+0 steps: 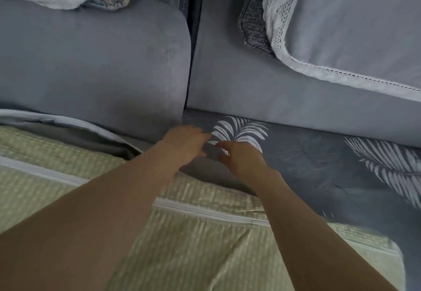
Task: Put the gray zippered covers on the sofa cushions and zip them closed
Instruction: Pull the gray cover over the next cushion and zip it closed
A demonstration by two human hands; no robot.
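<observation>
With your right hand [241, 157] pinching the loose edge of the gray cover [307, 160] just right of the frame's centre, the step, as I judged it, wanted both hands on the rim of the opening. They needed to sit a little apart to spread it, then draw it evenly over the far corner of the seat cushion [193, 256], so no cloth bunched where it must later zip. Your left hand [184, 142] was just beside the right, fingers bent toward the same fold, but blur hid whether it gripped cloth. Both forearms reached up from the bottom edge, wrists low, hands nearly meeting. The cushion's green checked surface lay bare at lower left. The cover's leaf print spread to the right, below the back cushions [91, 62].
</observation>
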